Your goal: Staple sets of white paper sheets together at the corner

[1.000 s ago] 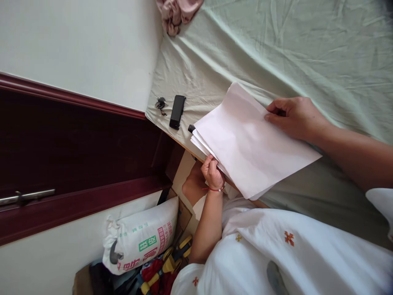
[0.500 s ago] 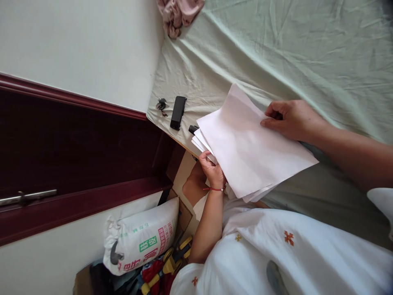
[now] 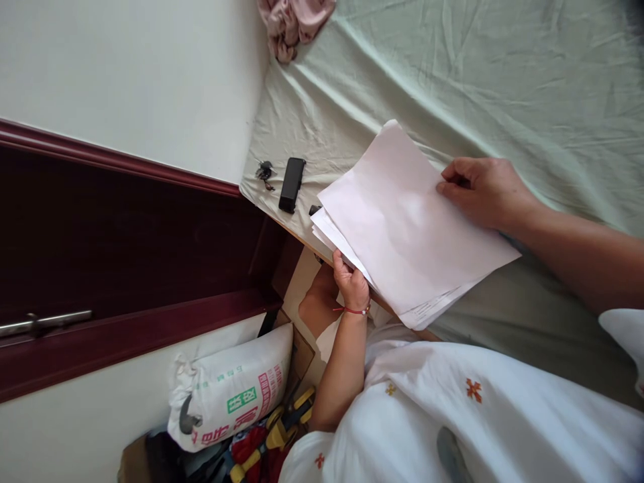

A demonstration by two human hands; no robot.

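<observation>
On the green sheet (image 3: 503, 80) of the bed we hold a stack of white papers (image 3: 402, 221), near the bed's corner. Our left hand (image 3: 352, 285) pinches the stack's lower edge, fingers clenched on the sheets, a red string at the wrist. Our right hand (image 3: 486, 191) rests on the top sheet's far edge, thumb and fingers curled and pinching that sheet. Top sheet sits fanned off the ones under it; a lower sheet's edge with faint print shows at the bottom right of the stack.

Just beside the papers on the sheet: a black phone (image 3: 292, 184), touching nothing, and small keys (image 3: 263, 171) next to it, apart from both. A second dark object (image 3: 314, 210) peeks out at the stack's left corner, mostly hidden, we cannot tell what it is. Pink cloth (image 3: 294, 20) lies bunched at the top where sheet meets wall (image 3: 131, 67).

Down on the floor a cardboard box (image 3: 131, 459) holds a white printed sack (image 3: 229, 392); the sack lies on its side, top knotted, sticking out above the rim. Beside it, red and yellow stuff (image 3: 272, 436), unclear whether inside the same box. Dark red door (image 3: 125, 248) with metal handle (image 3: 45, 322) at left.
</observation>
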